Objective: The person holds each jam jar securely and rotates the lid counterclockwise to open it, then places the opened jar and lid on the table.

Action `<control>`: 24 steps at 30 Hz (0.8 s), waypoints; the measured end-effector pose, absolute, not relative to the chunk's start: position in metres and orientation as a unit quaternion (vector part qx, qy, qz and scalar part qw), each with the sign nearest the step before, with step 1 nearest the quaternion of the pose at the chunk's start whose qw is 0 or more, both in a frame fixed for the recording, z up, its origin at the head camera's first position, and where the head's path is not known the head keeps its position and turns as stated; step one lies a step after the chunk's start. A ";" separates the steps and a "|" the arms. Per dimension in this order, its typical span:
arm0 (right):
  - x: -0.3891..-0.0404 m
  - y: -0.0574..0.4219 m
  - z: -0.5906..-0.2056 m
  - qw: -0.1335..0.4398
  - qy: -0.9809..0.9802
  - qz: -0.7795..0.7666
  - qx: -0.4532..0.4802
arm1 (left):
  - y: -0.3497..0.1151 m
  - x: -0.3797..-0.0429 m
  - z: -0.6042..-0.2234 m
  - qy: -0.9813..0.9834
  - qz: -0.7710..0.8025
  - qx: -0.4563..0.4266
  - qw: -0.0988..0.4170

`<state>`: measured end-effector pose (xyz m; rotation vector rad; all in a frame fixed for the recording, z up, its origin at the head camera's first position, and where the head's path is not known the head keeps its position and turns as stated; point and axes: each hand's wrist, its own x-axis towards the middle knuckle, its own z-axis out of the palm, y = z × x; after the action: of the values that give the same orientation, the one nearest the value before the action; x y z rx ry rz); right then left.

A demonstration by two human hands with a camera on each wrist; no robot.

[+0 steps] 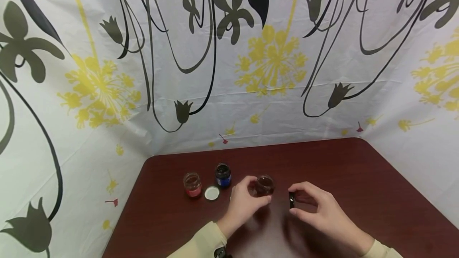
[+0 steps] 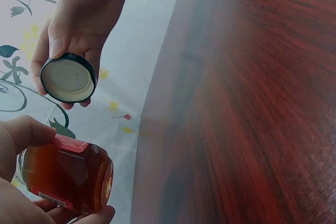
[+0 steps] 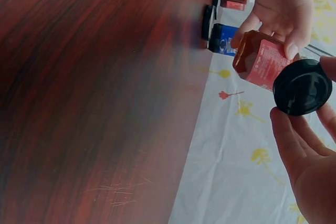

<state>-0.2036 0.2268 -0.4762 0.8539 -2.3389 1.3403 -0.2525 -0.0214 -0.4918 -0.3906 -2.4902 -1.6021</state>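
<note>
My left hand grips an open glass jar with a red label and amber-brown contents. In the left wrist view the jar is held off the table, its base in sight. Fingers and thumb of my right hand pinch a black screw lid by its rim, tilted on edge. Its pale inner side faces the left wrist view, and the black top of the lid shows in the right wrist view. A gap separates lid and jar in the head view.
To the left on the dark red table stand an open red-label jar and an open blue-label jar. A lid lies pale side up near them. A patterned white sheet hangs around the table.
</note>
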 end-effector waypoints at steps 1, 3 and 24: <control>-0.203 0.227 -0.476 0.156 -0.818 0.468 0.297 | -0.021 -0.254 -0.492 -0.828 -0.540 -0.131 0.076; -0.203 0.227 -0.477 0.154 -0.818 0.469 0.295 | -0.021 -0.256 -0.493 -0.825 -0.546 -0.131 0.072; -0.200 0.232 -0.483 0.098 -0.841 0.452 0.279 | -0.022 -0.286 -0.497 -0.823 -0.550 -0.103 0.096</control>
<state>-0.2000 0.2319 -0.4827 0.8256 -2.4894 1.3388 -0.2861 -0.0219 -0.4971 -0.3041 -2.4388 -1.6306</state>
